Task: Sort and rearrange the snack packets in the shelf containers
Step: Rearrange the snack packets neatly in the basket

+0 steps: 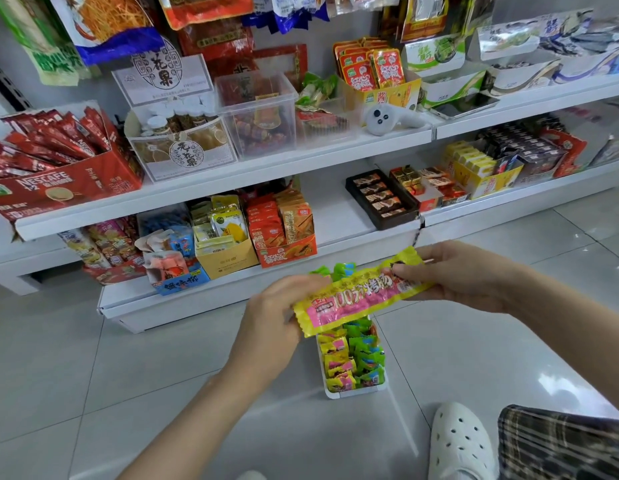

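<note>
floor (pixel 93 375): grey tiles | on it: white tray (pixel 356 393) of snack packets, white shelf unit (pixel 204 299)

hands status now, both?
Left hand: holding the left end of the yellow-pink sausage packet.
Right hand: pinching the packet's right end.

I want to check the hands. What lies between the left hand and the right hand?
In the head view, the packet spans between the left hand and right hand; each holds one end.
</note>
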Tool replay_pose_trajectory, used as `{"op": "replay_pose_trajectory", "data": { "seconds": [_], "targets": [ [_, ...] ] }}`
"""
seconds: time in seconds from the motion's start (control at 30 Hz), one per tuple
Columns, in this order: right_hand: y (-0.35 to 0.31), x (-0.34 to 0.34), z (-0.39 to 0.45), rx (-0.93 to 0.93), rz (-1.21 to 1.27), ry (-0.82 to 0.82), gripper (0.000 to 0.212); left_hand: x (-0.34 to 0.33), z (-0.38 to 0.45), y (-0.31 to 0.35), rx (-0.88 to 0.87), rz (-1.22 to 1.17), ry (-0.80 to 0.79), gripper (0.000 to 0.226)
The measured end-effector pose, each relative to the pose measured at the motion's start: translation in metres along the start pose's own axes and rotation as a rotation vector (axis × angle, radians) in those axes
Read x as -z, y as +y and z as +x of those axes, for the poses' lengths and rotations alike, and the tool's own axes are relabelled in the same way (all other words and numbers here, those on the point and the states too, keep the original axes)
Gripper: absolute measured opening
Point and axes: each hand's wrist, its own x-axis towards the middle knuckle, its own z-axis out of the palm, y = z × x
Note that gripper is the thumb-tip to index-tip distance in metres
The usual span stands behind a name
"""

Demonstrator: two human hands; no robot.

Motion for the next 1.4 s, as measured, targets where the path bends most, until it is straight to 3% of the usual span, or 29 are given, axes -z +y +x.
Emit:
{"op": "replay_pose_trajectory", "data": {
  "seconds": [0.07, 0.13, 0.23, 0.3, 0.5, 0.73, 0.9, 1.0, 1.17, 1.27, 1.4],
  "targets": [
    [-0.001, 0.004, 0.002, 0.065, 0.003, 0.042, 0.029, -0.001, 0.003, 0.011, 0.418, -0.513, -0.068, 0.065],
    [-0.003, 0.009, 0.005, 0.116, 0.042, 0.098, 0.033, -0.002, 0.006, 0.013, 0.693, -0.902, -0.129, 0.060],
    [-0.004, 0.014, 0.005, 0.153, 0.063, 0.133, 0.028, -0.001, 0.009, 0.017, 0.760, -1.174, -0.209, 0.045],
    [-0.003, 0.015, 0.005, 0.158, 0.063, 0.124, 0.027, -0.005, 0.010, 0.017, 0.800, -1.199, -0.144, 0.032],
    [0.000, 0.015, 0.001, 0.160, 0.017, 0.001, 0.039, -0.012, 0.011, 0.013, 0.765, -0.902, 0.094, 0.021],
    [-0.002, 0.012, -0.001, 0.152, 0.033, 0.010, 0.037, -0.012, 0.010, 0.013, 0.640, -0.794, 0.128, 0.022],
    [0.003, 0.009, 0.004, 0.143, 0.024, -0.033, 0.029, -0.015, 0.011, -0.002, 0.637, -0.666, 0.147, 0.006],
    [0.003, 0.002, 0.024, 0.233, -0.082, 0.086, 0.014, -0.028, 0.024, -0.038, 0.598, -0.437, 0.107, 0.012],
    [0.004, 0.008, 0.073, 0.438, -0.733, 0.395, 0.012, -0.081, 0.044, -0.114, 0.584, -0.034, -0.035, 0.015],
    [0.008, 0.020, 0.096, 0.482, -1.002, 0.475, 0.016, -0.108, 0.041, -0.149, 0.526, 0.177, -0.198, 0.023],
    [0.020, 0.028, 0.118, 0.512, -1.083, 0.483, 0.013, -0.128, 0.042, -0.176, 0.304, 0.329, -0.370, 0.053]
  ]
}}
